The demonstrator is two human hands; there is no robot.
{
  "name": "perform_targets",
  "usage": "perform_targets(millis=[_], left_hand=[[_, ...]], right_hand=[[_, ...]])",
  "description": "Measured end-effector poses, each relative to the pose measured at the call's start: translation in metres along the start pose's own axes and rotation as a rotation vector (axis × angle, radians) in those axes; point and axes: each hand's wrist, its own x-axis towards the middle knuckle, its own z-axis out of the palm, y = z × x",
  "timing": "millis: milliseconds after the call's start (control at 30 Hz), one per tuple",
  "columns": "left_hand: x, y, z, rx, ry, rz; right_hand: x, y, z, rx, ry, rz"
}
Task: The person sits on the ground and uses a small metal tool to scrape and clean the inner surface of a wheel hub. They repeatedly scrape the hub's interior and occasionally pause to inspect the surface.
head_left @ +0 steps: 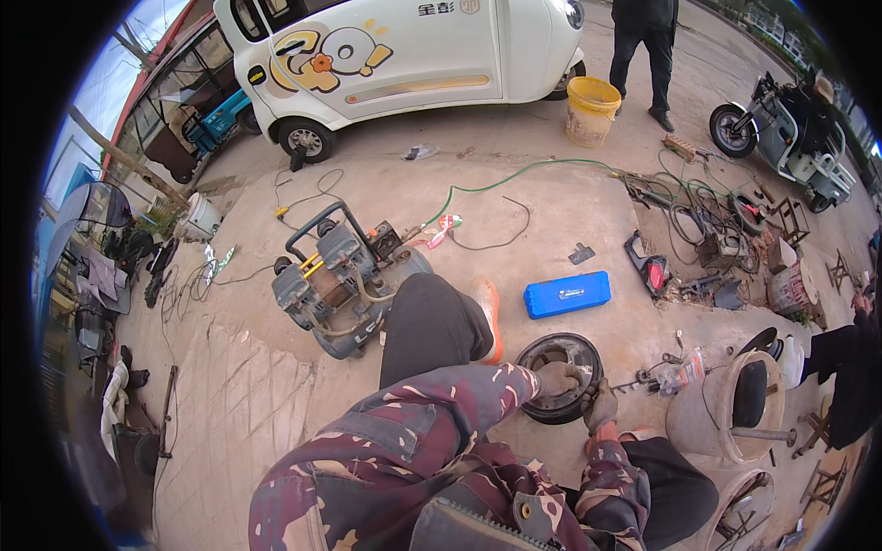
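Observation:
A small black wheel rim lies on the concrete between my feet. My left hand reaches over it into its hollow middle, fingers curled; whatever they pinch there is too small to make out. On the rim's right edge my right hand is closed, gripping the side. Just beyond the wheel sits a blue plastic case. Several hand tools and a clear plastic bag lie to the right of my hands.
An air compressor stands left of my leg. At right are a large whitish bucket and a heap of cables. A green hose crosses the ground. Farther off are a white vehicle, a yellow bucket and a standing person.

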Motion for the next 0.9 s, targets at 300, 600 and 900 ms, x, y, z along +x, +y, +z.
perform_targets(millis=[300,600,900], left_hand=[[-0.033,0.003,0.013,0.248,0.016,-0.065],[-0.053,-0.001,0.024,0.154,-0.117,-0.191],[-0.049,-0.002,0.024,0.283,-0.089,-0.075]], right_hand=[[0.018,-0.01,-0.021,-0.218,0.081,-0.124],[-0.01,0.009,0.001,-1.225,0.504,-0.195],[-0.047,-0.013,0.015,-1.808,0.271,-0.235]])
